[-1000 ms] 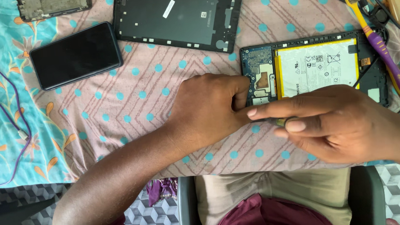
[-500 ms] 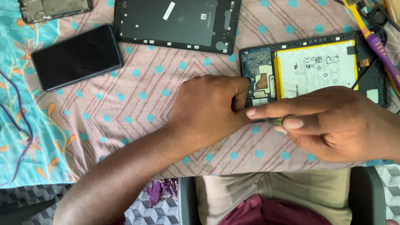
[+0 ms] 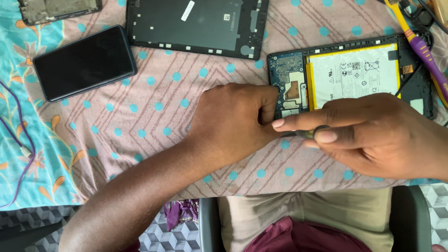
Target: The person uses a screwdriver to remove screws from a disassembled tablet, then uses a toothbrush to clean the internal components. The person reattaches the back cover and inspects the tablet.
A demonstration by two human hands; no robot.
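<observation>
A: What has a label on it?

B: The open tablet [image 3: 351, 78] near the right edge of the table [image 3: 181, 118]. A big white sticker with a yellow rim covers most of its inside. There is small black print on it.

A: What are the hands doing?

B: The left hand [image 3: 234, 121] is curled shut at the tablet's left end. I cannot tell what it pinches. The right hand [image 3: 379, 135] is closed on a thin dark tool [image 3: 304, 133]. Fingers hide most of the tool.

A: What else is there?

B: A black back cover [image 3: 199, 16] at the top edge, a dark phone [image 3: 85, 62] to the left, and a yellow and purple brush [image 3: 420, 46] on the right. A purple wire [image 3: 17, 142] runs off the left edge.

A: Any free room?

B: Yes, bare dotted cloth sits between the phone and the left hand
</observation>
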